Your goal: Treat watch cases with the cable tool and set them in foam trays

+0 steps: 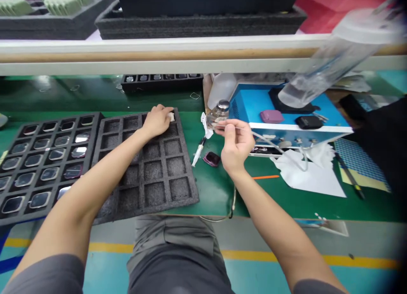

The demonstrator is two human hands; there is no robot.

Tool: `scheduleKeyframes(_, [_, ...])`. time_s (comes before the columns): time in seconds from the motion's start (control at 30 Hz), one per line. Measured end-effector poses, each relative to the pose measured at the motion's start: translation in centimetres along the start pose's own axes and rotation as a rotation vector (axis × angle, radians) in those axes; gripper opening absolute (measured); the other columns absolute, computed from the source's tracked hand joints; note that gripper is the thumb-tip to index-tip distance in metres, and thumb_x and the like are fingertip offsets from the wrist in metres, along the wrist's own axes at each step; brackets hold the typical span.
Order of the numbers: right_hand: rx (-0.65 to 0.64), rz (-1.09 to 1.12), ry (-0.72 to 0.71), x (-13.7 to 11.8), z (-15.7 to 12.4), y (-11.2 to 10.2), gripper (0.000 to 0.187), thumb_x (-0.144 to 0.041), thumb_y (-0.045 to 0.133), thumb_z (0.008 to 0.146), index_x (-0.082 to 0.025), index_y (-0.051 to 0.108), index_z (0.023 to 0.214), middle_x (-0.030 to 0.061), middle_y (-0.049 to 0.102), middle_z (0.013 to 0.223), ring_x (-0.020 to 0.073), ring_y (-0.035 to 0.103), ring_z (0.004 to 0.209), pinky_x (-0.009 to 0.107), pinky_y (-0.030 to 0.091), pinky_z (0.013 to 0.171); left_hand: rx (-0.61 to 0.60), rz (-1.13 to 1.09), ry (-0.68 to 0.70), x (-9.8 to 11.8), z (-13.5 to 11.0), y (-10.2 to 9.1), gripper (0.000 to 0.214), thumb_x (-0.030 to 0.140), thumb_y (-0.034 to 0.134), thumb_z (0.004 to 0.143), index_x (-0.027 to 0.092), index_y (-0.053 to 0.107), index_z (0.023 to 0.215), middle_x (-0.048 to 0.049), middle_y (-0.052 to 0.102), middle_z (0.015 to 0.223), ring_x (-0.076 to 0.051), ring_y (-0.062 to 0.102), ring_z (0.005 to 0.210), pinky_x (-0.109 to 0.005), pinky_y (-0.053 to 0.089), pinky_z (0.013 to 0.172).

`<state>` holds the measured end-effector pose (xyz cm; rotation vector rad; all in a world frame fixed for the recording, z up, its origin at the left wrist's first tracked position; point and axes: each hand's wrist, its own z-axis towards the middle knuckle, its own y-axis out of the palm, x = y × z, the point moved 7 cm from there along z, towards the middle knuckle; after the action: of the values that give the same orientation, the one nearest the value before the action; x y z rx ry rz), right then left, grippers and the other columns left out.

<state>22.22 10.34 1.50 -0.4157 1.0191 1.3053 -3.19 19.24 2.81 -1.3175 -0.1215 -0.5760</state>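
Left hand [157, 120] is curled shut over a small white piece [171, 116], right at the far row of the empty foam tray [143, 171]. Right hand [235, 143] pinches a thin clear tube [258, 135], its tip up against the glass bottle [219, 112] with the metal cap. To me this reads as the pick-up-and-dab step, piece in one hand and tube in the other. Bringing the two together would need a steady tube tip and a firm hold on that tiny piece. It's pretty crowded around there: a syringe [199, 152] and a small purple part [212, 159] lie on the green mat [216, 188] between the hands. The blue box [251, 103] sits just behind the bottle, white paper [310, 179] is to the right, and a filled tray [41, 162] is on the far left.
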Motion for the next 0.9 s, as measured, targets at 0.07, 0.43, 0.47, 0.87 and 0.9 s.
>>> scheduleKeyframes(0.07, [0.048, 0.012, -0.025, -0.4, 0.4, -0.5, 0.019, -0.041, 0.064, 0.098, -0.022, 0.067, 0.101, 0.0017, 0.074, 0.091, 0.0142, 0.075, 0.079, 0.028, 0.064, 0.072, 0.025, 0.060, 0.003, 1.7, -1.1, -0.3, 0.039, 0.017, 0.047, 0.102, 0.006, 0.058, 0.138, -0.0156, 0.059, 0.137, -0.029, 0.044, 0.123, -0.048, 0.031, 0.113])
scheduleKeyframes(0.43, [0.094, 0.016, -0.065, -1.3, 1.3, -1.2, 0.018, -0.040, 0.061, 0.100, -0.022, 0.066, 0.101, 0.0007, 0.074, 0.091, 0.0124, 0.074, 0.077, 0.026, 0.063, 0.070, -0.573, 0.126, 0.615, 16.6, -7.0, 8.1, 0.036, 0.026, 0.066, 0.095, 0.012, 0.064, 0.128, -0.0161, 0.072, 0.121, -0.031, 0.061, 0.116, -0.039, 0.046, 0.085])
scheduleKeyframes(0.47, [0.096, 0.016, -0.064, -1.3, 1.4, -1.3, 0.018, -0.040, 0.061, 0.100, -0.022, 0.066, 0.101, 0.0007, 0.074, 0.091, 0.0126, 0.074, 0.077, 0.026, 0.063, 0.070, -0.566, 0.093, 0.600, 16.4, -6.8, 8.0, 0.033, 0.025, 0.065, 0.095, 0.012, 0.065, 0.126, -0.0162, 0.072, 0.119, -0.031, 0.061, 0.116, -0.039, 0.046, 0.086])
scheduleKeyframes(0.87, [-0.209, -0.079, 0.035, -0.3, -1.7, 1.9, 0.017, -0.034, 0.060, 0.101, -0.022, 0.071, 0.103, 0.0046, 0.076, 0.098, 0.0165, 0.076, 0.090, 0.030, 0.065, 0.083, -0.052, -1.286, -0.395, 6.2, -7.7, 5.5, 0.057, 0.051, 0.079, 0.082, 0.015, 0.064, 0.125, -0.0100, 0.076, 0.108, -0.021, 0.076, 0.090, -0.031, 0.060, 0.078])
scheduleKeyframes(0.9, [-0.227, -0.099, 0.036, -0.2, -2.1, 2.0, 0.017, -0.034, 0.060, 0.101, -0.022, 0.072, 0.104, 0.0051, 0.077, 0.099, 0.0172, 0.076, 0.092, 0.031, 0.065, 0.085, -0.029, -1.320, -0.407, 6.1, -7.9, 5.7, 0.058, 0.048, 0.082, 0.080, 0.017, 0.064, 0.125, -0.0097, 0.077, 0.110, -0.021, 0.075, 0.094, -0.032, 0.061, 0.082])
